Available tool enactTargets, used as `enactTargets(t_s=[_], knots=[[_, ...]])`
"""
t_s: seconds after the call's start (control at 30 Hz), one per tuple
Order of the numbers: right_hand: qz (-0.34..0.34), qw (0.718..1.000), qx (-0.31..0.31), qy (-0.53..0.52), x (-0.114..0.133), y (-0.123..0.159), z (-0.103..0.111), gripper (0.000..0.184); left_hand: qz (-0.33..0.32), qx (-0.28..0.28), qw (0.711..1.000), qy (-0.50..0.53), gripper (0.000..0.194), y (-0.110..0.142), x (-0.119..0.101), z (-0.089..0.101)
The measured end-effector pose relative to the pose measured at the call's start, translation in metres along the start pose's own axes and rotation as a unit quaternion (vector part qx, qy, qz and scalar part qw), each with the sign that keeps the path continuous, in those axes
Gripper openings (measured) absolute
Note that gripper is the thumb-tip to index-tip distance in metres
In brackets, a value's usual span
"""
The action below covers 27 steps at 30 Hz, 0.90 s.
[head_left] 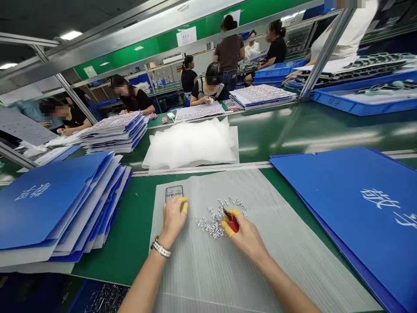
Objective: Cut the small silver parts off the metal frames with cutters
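Observation:
My left hand (173, 217), with a yellow finger cot and a wristwatch, rests on the near edge of a small clear tray (173, 192) lying on a grey corrugated sheet (260, 252). Its fingers are curled against the tray. My right hand (243, 230), also with yellow finger cots, is closed round red tweezers (232, 221). The tweezer tips point into a scatter of several small silver metal parts (215, 219) on the sheet, between the two hands.
A fanned stack of blue and white sheets (55, 208) lies at the left, a large blue sheet (358, 208) at the right. White foam sheets (192, 143) lie beyond on the green table (293, 126). Other people sit working at the far side, beside blue bins (358, 102).

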State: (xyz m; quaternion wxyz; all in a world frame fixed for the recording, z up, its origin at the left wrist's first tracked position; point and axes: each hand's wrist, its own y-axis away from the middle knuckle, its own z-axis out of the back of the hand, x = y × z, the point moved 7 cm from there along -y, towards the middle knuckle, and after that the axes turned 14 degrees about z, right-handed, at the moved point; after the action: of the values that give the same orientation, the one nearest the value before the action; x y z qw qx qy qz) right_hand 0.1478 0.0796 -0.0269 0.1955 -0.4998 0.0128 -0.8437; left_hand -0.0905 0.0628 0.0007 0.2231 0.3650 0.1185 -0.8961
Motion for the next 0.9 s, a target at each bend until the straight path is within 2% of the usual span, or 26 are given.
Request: enactTargets(t_s=[0.1,0.2,0.33,0.43,0.53,0.6,0.7,0.77,0.9], knots=[[0.034,0.998,0.04,0.023,0.007,0.001,-0.003,0.021,-0.006,-0.042,0.994,-0.103,0.019,-0.034,0.009,0.02],[0.077,0.994,0.078,-0.01,0.021,0.005,-0.006,0.025,-0.026,-0.048,0.982,-0.181,0.018,-0.054,0.01,0.021],[0.114,0.982,0.139,-0.066,0.036,0.012,-0.005,0.035,-0.065,-0.034,0.967,-0.244,0.018,-0.062,0.004,0.016],[0.109,0.983,0.111,-0.093,0.036,0.009,0.001,0.035,-0.087,-0.04,0.96,-0.262,0.021,-0.055,-0.003,0.027],[0.065,0.991,0.035,-0.108,0.034,0.0,0.006,0.028,-0.101,-0.068,0.958,-0.261,0.024,-0.03,-0.012,0.046],[0.047,0.992,0.019,-0.115,0.041,-0.004,0.0,0.024,-0.135,-0.102,0.954,-0.248,0.022,0.0,-0.021,0.056],[0.048,0.99,0.046,-0.122,0.06,-0.004,-0.023,0.02,-0.208,-0.135,0.947,-0.205,0.021,0.056,-0.033,0.057],[0.052,0.987,0.065,-0.14,0.069,0.0,-0.043,0.015,-0.231,-0.146,0.946,-0.173,0.023,0.087,-0.032,0.054],[0.055,0.971,0.087,-0.215,0.076,0.013,-0.078,0.007,-0.2,-0.155,0.96,-0.116,0.023,0.117,-0.014,0.054]])
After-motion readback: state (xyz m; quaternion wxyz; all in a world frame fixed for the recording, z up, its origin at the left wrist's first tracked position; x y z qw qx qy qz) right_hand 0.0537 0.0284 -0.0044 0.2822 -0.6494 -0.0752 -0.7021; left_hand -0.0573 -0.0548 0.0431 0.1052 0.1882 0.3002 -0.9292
